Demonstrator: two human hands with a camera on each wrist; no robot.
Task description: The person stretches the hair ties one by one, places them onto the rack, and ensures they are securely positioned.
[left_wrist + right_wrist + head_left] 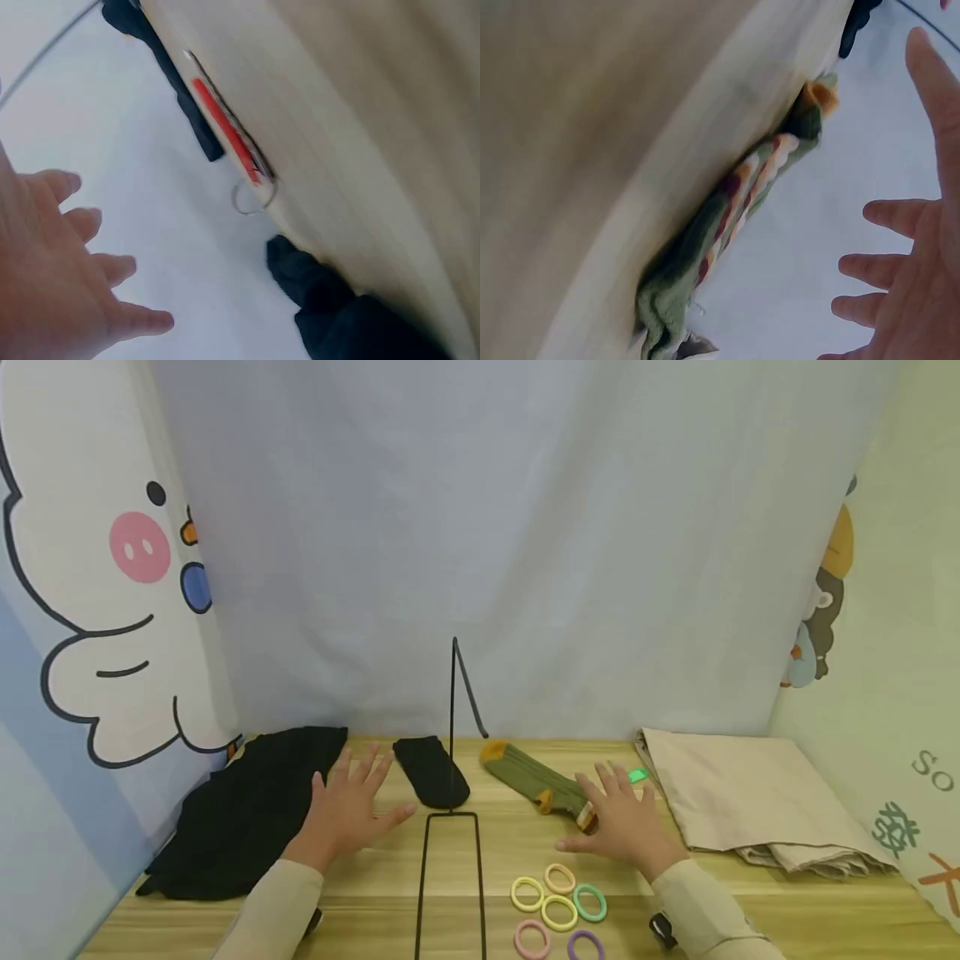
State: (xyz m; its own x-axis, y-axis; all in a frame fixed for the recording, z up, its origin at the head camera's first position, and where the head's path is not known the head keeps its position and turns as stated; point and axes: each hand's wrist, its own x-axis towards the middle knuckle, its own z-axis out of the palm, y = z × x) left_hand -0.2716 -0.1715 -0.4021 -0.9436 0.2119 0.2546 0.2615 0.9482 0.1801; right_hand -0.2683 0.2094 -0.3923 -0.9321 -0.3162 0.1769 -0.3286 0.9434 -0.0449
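My left hand (pixel 347 806) is held with its fingers spread, between a heap of black cloth (pixel 247 818) and a black sock (pixel 431 772). In the left wrist view, a slim red item (pixel 225 129) lies beside a thin metal piece with a ring (pixel 255 204); the hand hides them in the head view. My right hand (pixel 624 818) has its fingers spread too, and overlaps the cuff end of a green sock (pixel 532 777) with an orange toe and heel. A striped band (pixel 742 191) on that sock shows in the right wrist view. Neither hand holds anything.
A black wire stand (pixel 452 727) with a slanted hook rises at the middle of the wooden table (pixel 360 902). Several coloured rings (pixel 528 894) lie right of its base. Folded beige cloth (pixel 750 789) sits at right, near a small bright green item (pixel 637 775). A grey curtain (pixel 525 527) hangs behind.
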